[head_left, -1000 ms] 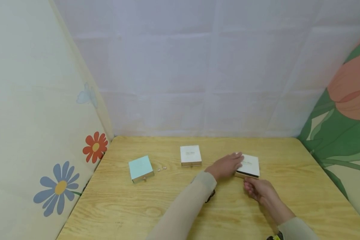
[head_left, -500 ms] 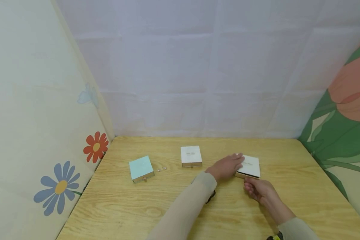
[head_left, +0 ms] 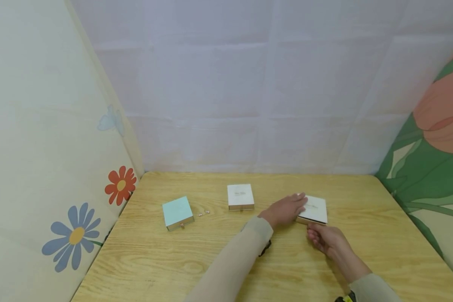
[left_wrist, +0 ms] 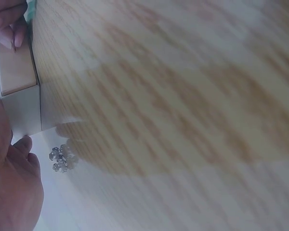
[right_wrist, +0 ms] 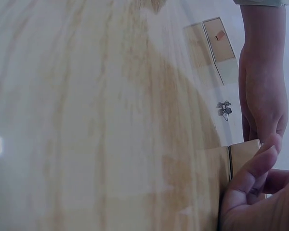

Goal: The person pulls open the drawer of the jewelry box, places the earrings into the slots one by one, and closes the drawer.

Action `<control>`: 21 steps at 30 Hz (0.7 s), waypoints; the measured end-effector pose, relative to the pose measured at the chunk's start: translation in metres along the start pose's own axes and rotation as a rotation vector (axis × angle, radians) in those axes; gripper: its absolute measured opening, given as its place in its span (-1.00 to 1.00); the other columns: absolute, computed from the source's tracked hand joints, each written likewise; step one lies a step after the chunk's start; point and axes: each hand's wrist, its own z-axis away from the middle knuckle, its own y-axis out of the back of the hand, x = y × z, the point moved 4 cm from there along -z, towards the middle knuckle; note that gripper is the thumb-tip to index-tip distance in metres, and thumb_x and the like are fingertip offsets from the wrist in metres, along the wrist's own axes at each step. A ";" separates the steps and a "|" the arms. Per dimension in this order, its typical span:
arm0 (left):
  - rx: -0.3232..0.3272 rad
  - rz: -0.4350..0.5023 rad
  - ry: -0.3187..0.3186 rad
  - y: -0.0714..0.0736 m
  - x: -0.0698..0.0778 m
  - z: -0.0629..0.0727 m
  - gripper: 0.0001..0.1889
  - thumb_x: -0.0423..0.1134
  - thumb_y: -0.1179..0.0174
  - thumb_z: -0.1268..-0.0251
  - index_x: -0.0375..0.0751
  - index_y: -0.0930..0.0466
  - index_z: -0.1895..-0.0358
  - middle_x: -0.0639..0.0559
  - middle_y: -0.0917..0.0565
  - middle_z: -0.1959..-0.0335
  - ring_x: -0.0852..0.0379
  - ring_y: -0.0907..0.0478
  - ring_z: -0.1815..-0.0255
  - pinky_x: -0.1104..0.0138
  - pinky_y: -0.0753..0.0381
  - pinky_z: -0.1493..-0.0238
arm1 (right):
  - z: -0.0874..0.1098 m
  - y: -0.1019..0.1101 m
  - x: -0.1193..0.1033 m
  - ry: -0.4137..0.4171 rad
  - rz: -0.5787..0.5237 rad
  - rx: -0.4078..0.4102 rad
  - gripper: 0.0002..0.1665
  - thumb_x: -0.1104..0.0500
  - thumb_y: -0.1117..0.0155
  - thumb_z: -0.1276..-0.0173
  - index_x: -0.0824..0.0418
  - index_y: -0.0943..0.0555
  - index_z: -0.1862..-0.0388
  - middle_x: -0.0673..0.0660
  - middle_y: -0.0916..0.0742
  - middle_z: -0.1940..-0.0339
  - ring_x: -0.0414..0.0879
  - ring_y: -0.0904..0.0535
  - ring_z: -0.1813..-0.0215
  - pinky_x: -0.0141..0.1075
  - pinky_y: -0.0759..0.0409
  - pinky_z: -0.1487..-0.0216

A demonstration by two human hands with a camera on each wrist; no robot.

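Observation:
A white drawer-style jewelry box (head_left: 314, 206) lies at the right of the table, with a tan drawer front. My left hand (head_left: 285, 208) holds its left side, fingers lying over the top edge. At the front, my right hand (head_left: 326, 240) pinches the small pull of the drawer front (left_wrist: 17, 70), its other fingers curled. A thin dark strip shows under the front edge of the box top. Close to my left hand, a silver jewelry piece (left_wrist: 60, 156) with bead-like parts lies on the table in the left wrist view.
A second white box (head_left: 240, 195) sits near the back middle. Further left is a turquoise box (head_left: 177, 211) with a front pull, and small earrings (head_left: 204, 213) lie beside it. Printed cloths hang left and right of the wooden table (head_left: 154, 260); a pale cloth (head_left: 211, 84) hangs behind.
The dark strip at the front of the right-hand white box has narrowed, the drawer front now closer in. Both hands have stayed in nearly the same place.

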 end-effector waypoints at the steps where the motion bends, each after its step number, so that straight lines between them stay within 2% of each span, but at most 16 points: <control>1: -0.002 0.000 0.001 0.000 0.000 0.000 -0.44 0.09 0.46 -0.71 0.14 0.10 -0.65 0.27 0.11 -0.67 0.24 0.12 -0.66 0.45 0.15 -0.60 | 0.000 0.000 0.000 0.000 -0.003 0.000 -0.59 0.25 -0.08 -0.57 0.12 -0.71 0.50 -0.06 -0.73 0.62 -0.35 -0.63 0.54 -0.54 -0.57 0.52; 11: 0.015 0.013 -0.003 0.005 0.002 0.003 -0.44 0.06 0.44 -0.72 0.10 0.05 -0.65 0.24 0.07 -0.67 0.24 0.11 -0.66 0.42 0.13 -0.61 | -0.001 0.000 -0.002 -0.009 -0.034 0.004 -0.61 0.27 -0.09 -0.55 0.14 -0.71 0.50 -0.04 -0.73 0.62 -0.34 -0.62 0.55 -0.55 -0.56 0.53; 21: 0.009 0.035 0.006 0.003 0.002 0.003 -0.44 0.08 0.45 -0.71 0.14 0.07 -0.65 0.27 0.09 -0.67 0.27 0.14 -0.65 0.44 0.15 -0.60 | -0.001 0.000 -0.001 -0.008 -0.038 -0.006 -0.60 0.27 -0.07 -0.56 0.13 -0.71 0.49 -0.04 -0.73 0.62 -0.34 -0.62 0.55 -0.55 -0.56 0.53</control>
